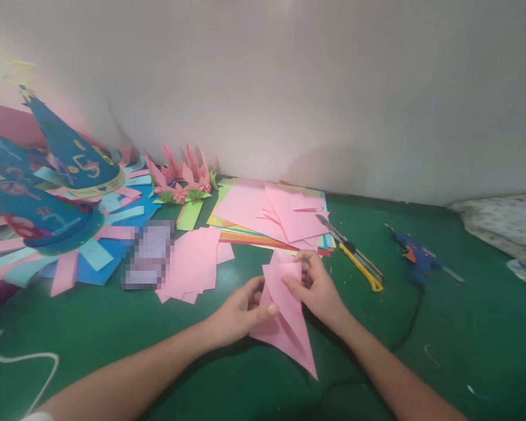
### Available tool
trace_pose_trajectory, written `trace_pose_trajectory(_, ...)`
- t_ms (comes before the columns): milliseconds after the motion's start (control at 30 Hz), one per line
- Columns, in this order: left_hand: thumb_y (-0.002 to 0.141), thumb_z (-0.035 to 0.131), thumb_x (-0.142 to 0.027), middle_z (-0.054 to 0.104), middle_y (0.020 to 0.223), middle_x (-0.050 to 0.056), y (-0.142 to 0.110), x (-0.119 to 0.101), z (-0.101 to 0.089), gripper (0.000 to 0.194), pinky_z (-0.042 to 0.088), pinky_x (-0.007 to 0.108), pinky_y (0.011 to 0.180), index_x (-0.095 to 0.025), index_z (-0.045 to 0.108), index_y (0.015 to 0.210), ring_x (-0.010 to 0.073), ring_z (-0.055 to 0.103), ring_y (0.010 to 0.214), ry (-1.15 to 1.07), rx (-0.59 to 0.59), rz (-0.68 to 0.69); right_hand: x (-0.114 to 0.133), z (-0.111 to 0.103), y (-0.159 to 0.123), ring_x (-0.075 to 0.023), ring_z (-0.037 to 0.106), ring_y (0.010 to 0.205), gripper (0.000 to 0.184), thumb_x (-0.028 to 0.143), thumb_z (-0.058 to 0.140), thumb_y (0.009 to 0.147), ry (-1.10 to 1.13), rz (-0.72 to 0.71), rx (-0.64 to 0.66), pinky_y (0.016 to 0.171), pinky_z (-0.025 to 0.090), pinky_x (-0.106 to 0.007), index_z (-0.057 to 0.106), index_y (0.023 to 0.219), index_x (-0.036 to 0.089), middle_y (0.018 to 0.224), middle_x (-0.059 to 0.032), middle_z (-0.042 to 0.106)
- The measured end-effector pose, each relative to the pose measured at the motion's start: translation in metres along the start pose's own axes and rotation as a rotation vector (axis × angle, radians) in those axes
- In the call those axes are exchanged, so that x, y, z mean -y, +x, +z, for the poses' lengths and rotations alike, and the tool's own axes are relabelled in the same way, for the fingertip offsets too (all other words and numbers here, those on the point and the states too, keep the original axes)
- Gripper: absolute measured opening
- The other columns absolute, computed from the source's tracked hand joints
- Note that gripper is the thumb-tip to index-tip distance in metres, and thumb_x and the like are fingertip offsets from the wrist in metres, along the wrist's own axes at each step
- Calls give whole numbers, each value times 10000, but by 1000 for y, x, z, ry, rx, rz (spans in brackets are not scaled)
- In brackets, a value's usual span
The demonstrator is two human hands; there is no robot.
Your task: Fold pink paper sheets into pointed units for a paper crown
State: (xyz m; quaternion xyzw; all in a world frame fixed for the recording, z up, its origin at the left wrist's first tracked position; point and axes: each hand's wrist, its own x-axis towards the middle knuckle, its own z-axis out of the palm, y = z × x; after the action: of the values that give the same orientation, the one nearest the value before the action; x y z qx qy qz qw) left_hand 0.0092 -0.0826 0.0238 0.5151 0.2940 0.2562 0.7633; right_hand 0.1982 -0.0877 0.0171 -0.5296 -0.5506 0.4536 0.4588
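A pink sheet of paper [284,316], partly folded, is held between my two hands just above the green table. My left hand [243,310] grips its left side, thumb on top and fingers behind. At the paper's upper right, my right hand [313,283] pinches a folded edge between thumb and fingers. The paper's lower corner points down toward me. Beyond the hands lies a stack of coloured paper [249,207] with pink sheets on top. Pink paper pieces [197,266] lie to the left of my left hand.
A yellow utility knife [359,266] and a blue glue gun [416,257] with a dark cord lie at right. At left are blue cone hats [74,152], a pink paper crown [184,175], a blurred-out phone-like object [151,254] and a white cable [35,355]. A wall [377,88] rises behind.
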Motion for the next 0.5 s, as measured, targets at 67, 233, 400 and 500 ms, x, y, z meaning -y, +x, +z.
trace_pose_trajectory(67,763,673,-449,585,1169,138,1,1,4,618,457,362,875,-145,444,1251,248,587,1028,-83,6,-12,-1,3,0,-143,620,668,425,329,629,756,55,11,5,584,503,-254,350,1068,255,836,6,619)
trace_pose_trajectory(233,707,727,-438,664,923,77,9,4,10,524,484,284,747,-116,538,1075,177,628,821,-148,-170,-81,-2,6,-1,-181,655,733,581,345,649,765,146,63,73,635,520,-295,307,1227,254,891,-37,667)
trace_pose_trajectory(400,706,719,-452,675,820,59,27,4,2,435,477,250,643,-109,605,948,159,616,719,-110,-333,-8,3,-2,3,-204,653,844,737,436,666,747,343,133,165,701,526,-330,258,1338,272,1055,-85,651)
trace_pose_trajectory(500,700,719,-455,676,814,52,36,1,-5,418,468,236,635,-106,627,913,140,599,690,-80,-421,60,5,-6,6,-211,626,953,672,407,730,689,304,152,210,829,500,-353,425,1270,256,1119,-79,632)
